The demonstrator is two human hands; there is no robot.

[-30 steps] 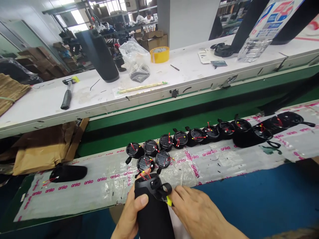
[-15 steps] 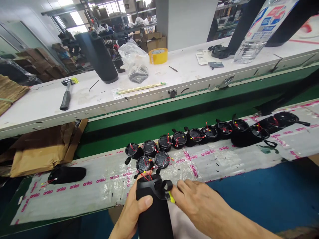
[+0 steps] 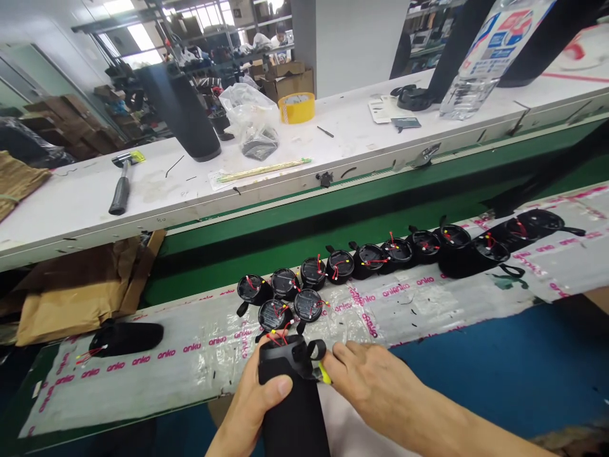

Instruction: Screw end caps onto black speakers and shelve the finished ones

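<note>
My left hand (image 3: pixel 261 397) is wrapped round a black fabric-covered cylinder (image 3: pixel 295 416), which looks like a portable speaker, its thumb pressed on the side. The cylinder tilts away from me, and red wires (image 3: pixel 276 337) with small connectors stick out of its far end. A black strap loop (image 3: pixel 316 349) stands out at the right of its rim. Closed fingers of my right hand (image 3: pixel 375 381) grip a small yellow-handled tool (image 3: pixel 325 373) against the cylinder's side, just below the loop. The tool's working end is hidden, so I cannot make out its kind.
Several similar cylinders (image 3: pixel 307 305) stand in rows on the plastic-covered bench (image 3: pixel 185 371), wires showing on top. Another cylinder (image 3: pixel 128 339) lies at left. The white shelf (image 3: pixel 266 190) behind holds a hammer (image 3: pixel 121 187), yellow tape (image 3: pixel 297 108) and a water bottle (image 3: pixel 490 63).
The whole view has shifted slightly. Both hands keep their hold on the cylinder and the yellow tool. The strap loop stands slightly more open.
</note>
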